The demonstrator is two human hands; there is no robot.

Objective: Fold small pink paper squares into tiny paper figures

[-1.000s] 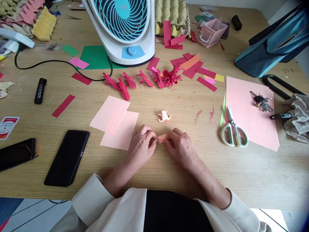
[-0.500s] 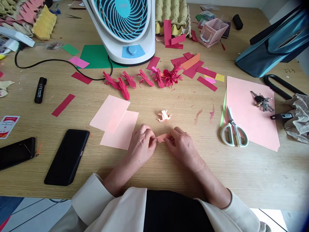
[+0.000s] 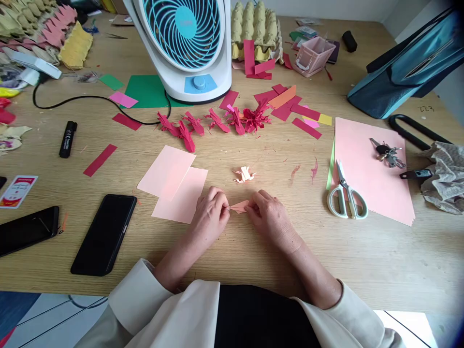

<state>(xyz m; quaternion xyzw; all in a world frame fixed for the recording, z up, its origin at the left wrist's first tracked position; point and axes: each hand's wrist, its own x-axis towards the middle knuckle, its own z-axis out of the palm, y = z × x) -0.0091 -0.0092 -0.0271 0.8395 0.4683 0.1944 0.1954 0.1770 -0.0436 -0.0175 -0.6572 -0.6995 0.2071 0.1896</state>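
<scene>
Nearest the table's (image 3: 235, 263) front edge, toward its left corner, a black phone (image 3: 103, 234) is laid flat, with a second phone (image 3: 29, 231) beside it. A little farther in, near the middle of the front edge, a folded pink paper (image 3: 239, 207) is held between the two hands, low over the table or resting on it; which, cannot be told. Its left tip seems to be pinched by the left hand (image 3: 212, 212), whose thumb and fingers are brought together; its right end is pinched by the right hand (image 3: 268, 217), the fingers curled close.

The piece has been folded into a narrow, pointed form but, it is judged, is only partly shaped: no limbs are seen on it, unlike the finished-looking pale figure (image 3: 245, 174) set just beyond. To the left, two pink sheets (image 3: 166, 171) are left flat and overlapping. Toward the right edge, scissors (image 3: 347, 195) are laid partly over a pink paper stack (image 3: 377, 191).

Farther back, several red folded pieces (image 3: 186, 137) are lined up, apparently already shaped, while red strips (image 3: 306, 128) are left flat. Near the far edge, a fan (image 3: 199, 92) is stood.
</scene>
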